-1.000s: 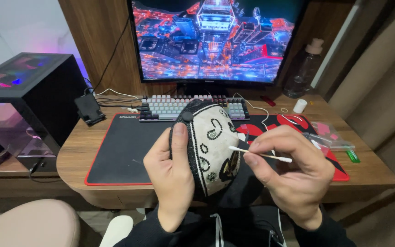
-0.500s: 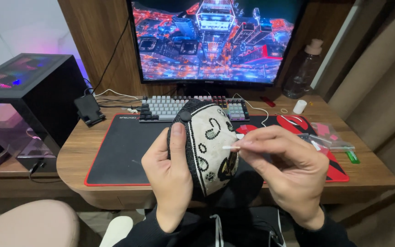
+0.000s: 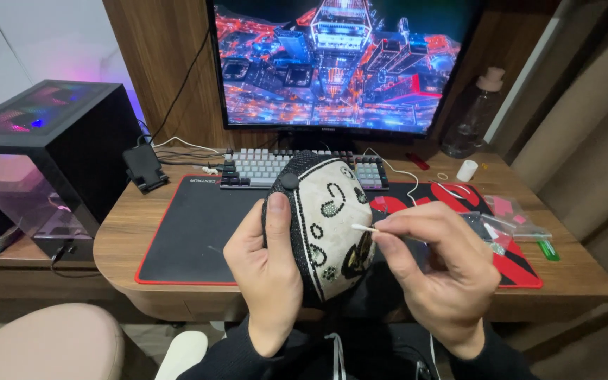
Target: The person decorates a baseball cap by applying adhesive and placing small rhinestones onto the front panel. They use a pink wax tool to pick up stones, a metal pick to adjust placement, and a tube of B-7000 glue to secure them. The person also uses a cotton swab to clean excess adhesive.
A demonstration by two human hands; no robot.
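Our left hand (image 3: pixel 265 278) grips the decorated cap (image 3: pixel 325 225), thumb pressed on its dark rim, fingers wrapped behind. The cap sits upright between both hands, above the desk edge (image 3: pixel 117 232). Our right hand (image 3: pixel 438 274) pinches a cotton swab (image 3: pixel 364 228) between thumb and forefinger; its tip lies at the cap's cream panel, contact unclear.

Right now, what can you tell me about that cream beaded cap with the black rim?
The cream dome-shaped cap looks like fabric, with dark curling beadwork, a black sparkly rim and a small black button on top. It stands tilted on edge above the desk. The left hand grips it; the right hand holds a thin white stick whose tip meets its surface.
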